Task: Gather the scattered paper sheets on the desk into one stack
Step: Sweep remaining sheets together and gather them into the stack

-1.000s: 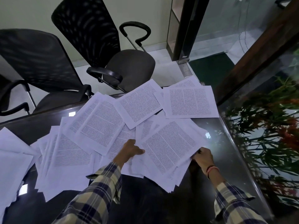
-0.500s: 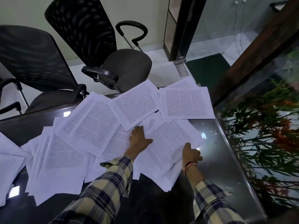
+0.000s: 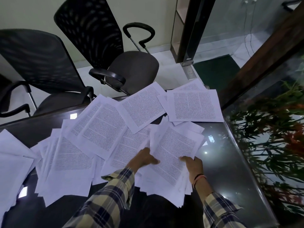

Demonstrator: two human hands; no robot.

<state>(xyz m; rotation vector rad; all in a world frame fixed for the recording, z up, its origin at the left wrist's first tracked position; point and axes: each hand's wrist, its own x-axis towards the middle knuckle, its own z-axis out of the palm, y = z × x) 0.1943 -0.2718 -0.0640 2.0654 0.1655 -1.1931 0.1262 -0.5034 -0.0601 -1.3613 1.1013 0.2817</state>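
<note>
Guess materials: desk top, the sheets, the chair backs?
Desk top: looks like dark glass or a high-gloss panel, since it mirrors light spots; cannot tell which. Sheets: thin white printed paper, matte, with edges that curl and overlap; the bundle bends between the left hand and right hand. Chair backs: black mesh, a woven sheen pattern showing.

We record the paper sheets (image 3: 102,129) as white with dense black print. The table (image 3: 230,162) is glossy black, with pale reflected spots. Both sleeves (image 3: 111,195) show a cream plaid crossed by navy bands. The chairs (image 3: 134,69) are black with mesh-patterned backs. The plants (image 3: 271,137) are green with orange-red patches.
</note>
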